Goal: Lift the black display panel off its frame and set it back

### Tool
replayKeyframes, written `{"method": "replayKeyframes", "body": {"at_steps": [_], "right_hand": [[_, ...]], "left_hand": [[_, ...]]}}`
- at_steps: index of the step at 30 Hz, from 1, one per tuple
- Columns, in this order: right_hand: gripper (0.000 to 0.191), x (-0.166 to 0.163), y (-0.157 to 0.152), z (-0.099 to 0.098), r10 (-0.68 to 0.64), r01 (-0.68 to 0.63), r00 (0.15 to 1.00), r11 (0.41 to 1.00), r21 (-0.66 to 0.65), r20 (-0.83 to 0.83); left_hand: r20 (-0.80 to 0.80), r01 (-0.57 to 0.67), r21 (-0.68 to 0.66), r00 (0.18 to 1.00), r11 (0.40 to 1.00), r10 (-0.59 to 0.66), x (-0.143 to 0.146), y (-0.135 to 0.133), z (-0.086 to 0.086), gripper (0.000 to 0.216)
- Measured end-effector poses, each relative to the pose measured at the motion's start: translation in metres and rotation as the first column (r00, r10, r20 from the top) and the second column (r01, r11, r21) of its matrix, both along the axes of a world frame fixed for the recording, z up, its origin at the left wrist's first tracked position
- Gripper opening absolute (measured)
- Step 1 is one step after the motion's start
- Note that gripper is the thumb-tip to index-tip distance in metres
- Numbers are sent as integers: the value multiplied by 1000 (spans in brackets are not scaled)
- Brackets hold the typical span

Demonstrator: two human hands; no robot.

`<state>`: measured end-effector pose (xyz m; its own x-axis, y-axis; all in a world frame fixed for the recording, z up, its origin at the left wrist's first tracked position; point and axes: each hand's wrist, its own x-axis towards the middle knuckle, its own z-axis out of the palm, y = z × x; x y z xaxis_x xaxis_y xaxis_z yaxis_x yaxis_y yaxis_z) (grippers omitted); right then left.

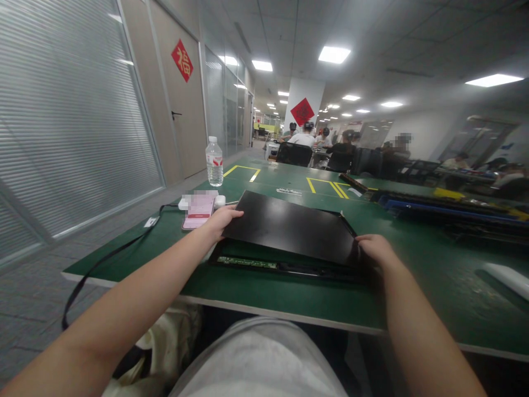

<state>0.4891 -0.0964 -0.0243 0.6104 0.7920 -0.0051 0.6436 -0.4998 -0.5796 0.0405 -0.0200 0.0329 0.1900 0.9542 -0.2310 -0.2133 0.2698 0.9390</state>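
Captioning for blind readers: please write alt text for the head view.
A person's hands hold a black panel by opposite sides over a dark frame on a green table, with a phone and water bottle nearby.

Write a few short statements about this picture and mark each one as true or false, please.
1. The left hand and the right hand both hold the black panel. True.
2. The plastic bottle lies on its side. False: it stands upright.
3. A smartphone is near the left hand. True.
4. The tabletop is white. False: it is green, with yellow tape markings.
5. A green circuit board shows on the near side of the black panel. True.
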Motion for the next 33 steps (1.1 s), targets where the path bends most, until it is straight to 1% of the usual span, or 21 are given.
{"method": "replayKeyframes", "body": {"at_steps": [5, 8, 10, 14, 17, 20, 26, 30, 33], "right_hand": [[36, -7, -2, 6, 20, -20, 1000, 999, -48, 6], [41, -11, -4, 9, 19, -17, 1000, 997, -79, 20], [42, -12, -5, 9, 13, -10, 999, 997, -80, 36], [39, -6, -3, 2, 36, -35, 999, 998, -42, 19], [34, 1, 0, -6, 58, -58, 998, 998, -1, 21], [31, 3, 1, -8, 59, -59, 998, 998, 1, 12], [38, -6, -1, 1, 37, -36, 999, 998, -42, 12], [41, -12, -4, 7, 23, -21, 999, 998, -61, 27], [42, -13, -4, 7, 23, -23, 1000, 997, -68, 0]], "left_hand": [[-46, -5, 21, 999, 1000, 6, 0, 4, -5, 45], [-88, -24, 33, 996, 999, 27, -1, 6, -7, 43], [-91, -13, 37, 996, 999, 17, -2, 6, -7, 41], [-68, 25, 38, 997, 999, -23, -4, 5, -6, 43], [-84, 34, 39, 996, 999, -31, -4, 6, -6, 42], [-99, 44, 45, 994, 998, -39, -5, 7, -8, 40], [-153, 32, 67, 988, 997, -21, -5, 8, -12, 32], [-190, -2, 46, 982, 999, 11, -3, 8, -11, 28], [-207, -13, 47, 978, 999, 23, -3, 7, -9, 28]]}}
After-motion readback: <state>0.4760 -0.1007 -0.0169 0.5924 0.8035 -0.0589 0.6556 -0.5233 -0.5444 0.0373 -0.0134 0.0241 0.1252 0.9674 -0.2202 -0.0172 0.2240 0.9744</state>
